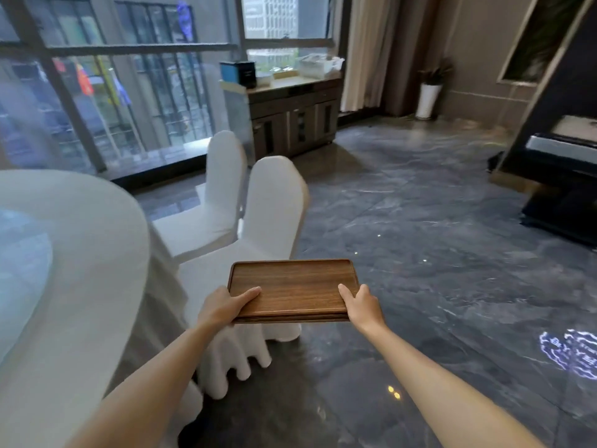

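Note:
A brown wooden tray [292, 284] with a low rim is held level in the air in front of me, with nothing on it. My left hand [226, 305] grips its near left corner, thumb lying on the tray's top. At the near right corner my right hand [361, 303] grips it the same way, thumb on top and fingers hidden underneath.
A round table [80, 253] with a white cloth and a glass top fills the left. Two white-covered chairs [268, 215] stand beside it, just beyond the tray. A sideboard [290, 114] stands by the window. Dark glossy floor [436, 253] spreads to the right.

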A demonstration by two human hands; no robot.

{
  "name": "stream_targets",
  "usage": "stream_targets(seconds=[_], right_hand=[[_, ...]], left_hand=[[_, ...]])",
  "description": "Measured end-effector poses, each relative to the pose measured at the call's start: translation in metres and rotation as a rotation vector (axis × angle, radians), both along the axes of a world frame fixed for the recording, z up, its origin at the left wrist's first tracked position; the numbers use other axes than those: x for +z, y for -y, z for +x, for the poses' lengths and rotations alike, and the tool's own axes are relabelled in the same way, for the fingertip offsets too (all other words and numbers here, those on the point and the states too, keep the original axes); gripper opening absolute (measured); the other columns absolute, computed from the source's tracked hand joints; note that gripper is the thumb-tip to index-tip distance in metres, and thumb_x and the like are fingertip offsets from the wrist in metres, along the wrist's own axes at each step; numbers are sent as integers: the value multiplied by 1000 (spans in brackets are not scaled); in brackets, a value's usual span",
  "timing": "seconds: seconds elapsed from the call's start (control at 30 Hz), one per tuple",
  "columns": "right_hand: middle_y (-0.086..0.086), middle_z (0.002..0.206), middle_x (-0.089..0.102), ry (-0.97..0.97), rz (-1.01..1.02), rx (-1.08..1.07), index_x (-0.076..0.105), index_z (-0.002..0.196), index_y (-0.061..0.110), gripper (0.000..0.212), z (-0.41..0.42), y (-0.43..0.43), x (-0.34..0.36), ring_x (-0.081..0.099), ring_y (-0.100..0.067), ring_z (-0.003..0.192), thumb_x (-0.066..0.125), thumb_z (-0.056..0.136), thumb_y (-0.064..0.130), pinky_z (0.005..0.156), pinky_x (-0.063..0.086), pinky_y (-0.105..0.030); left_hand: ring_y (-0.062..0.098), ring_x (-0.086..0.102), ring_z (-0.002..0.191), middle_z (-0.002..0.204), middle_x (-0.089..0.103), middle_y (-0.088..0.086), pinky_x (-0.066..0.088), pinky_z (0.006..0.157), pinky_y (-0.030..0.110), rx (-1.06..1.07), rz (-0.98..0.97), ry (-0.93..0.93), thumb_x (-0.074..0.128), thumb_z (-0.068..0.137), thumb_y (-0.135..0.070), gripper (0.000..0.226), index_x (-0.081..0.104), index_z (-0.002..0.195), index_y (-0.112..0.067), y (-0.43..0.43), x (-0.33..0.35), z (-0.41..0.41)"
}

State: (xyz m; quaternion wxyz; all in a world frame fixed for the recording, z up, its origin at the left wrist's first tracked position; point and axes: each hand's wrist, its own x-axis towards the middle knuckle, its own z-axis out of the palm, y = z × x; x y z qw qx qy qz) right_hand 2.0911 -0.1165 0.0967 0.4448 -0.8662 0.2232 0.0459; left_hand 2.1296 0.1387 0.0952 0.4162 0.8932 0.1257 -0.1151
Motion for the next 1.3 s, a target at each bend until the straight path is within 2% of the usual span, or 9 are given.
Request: stream_targets(seconds=[0.1, 0.17, 0.4, 0.63, 0.77, 0.9, 1.07, 1.23, 1.3], right_hand=[[-9, 94, 51, 32, -3, -75, 38, 91, 7, 37, 40, 49, 2, 55, -34, 107, 41, 95, 44, 74, 34, -31], [-17, 104, 59, 51, -14, -115, 39, 91, 7, 38, 75, 80, 1, 55, -35, 108, 42, 95, 44, 75, 34, -32], [-22, 123, 57, 84, -71, -207, 47, 115, -5, 53, 226, 192, 19, 52, -36, 116, 42, 95, 44, 80, 36, -34], [-21, 127, 55, 108, -99, -280, 45, 121, -4, 55, 364, 299, 51, 51, -38, 118, 41, 95, 45, 91, 41, -39], [-22, 124, 57, 102, -86, -286, 47, 118, -3, 54, 440, 355, 46, 52, -38, 116, 42, 94, 45, 92, 42, -40], [-21, 126, 57, 97, -68, -269, 48, 117, -3, 52, 528, 411, 32, 52, -37, 117, 43, 94, 44, 92, 42, -39], [-23, 126, 56, 85, -73, -205, 48, 117, -4, 52, 653, 491, 33, 52, -36, 117, 43, 94, 42, 90, 42, -37], [-22, 126, 56, 118, -82, -128, 47, 118, -3, 52, 785, 551, 60, 52, -37, 117, 43, 94, 43, 86, 41, -37], [-21, 125, 57, 123, -78, -103, 47, 117, -2, 52, 833, 563, 65, 52, -37, 117, 43, 94, 45, 90, 42, -39]], left_hand=[[21, 59, 52, 63, 63, 6, 48, 55, 30, -70, 21, 21, 65, 72, -61, 54, 60, 72, -8, 54, 12, 59], [18, 56, 48, 62, 61, 5, 45, 51, 26, -93, 14, 38, 64, 73, -60, 53, 60, 76, -7, 88, 12, 102], [19, 55, 51, 60, 57, 5, 45, 51, 25, -177, -19, 74, 65, 76, -55, 48, 56, 64, -9, 208, 24, 269], [29, 66, 69, 64, 60, 5, 60, 76, 42, -237, 6, 110, 64, 72, -63, 55, 59, 70, -8, 320, 58, 421], [20, 57, 53, 60, 57, 4, 51, 56, 31, -233, -3, 96, 63, 76, -58, 50, 53, 62, -11, 376, 56, 493], [20, 57, 53, 62, 59, 4, 52, 63, 33, -201, 10, 93, 62, 75, -62, 51, 53, 65, -12, 433, 40, 578], [17, 54, 50, 60, 56, 3, 43, 50, 23, -141, 9, 73, 62, 77, -58, 50, 50, 63, -12, 508, 37, 691], [20, 59, 52, 64, 61, 6, 53, 66, 33, -50, 14, 84, 61, 74, -63, 54, 55, 73, -9, 560, 52, 805], [20, 60, 53, 67, 62, 7, 51, 62, 30, -26, 6, 82, 61, 73, -64, 56, 57, 76, -8, 569, 55, 849]])
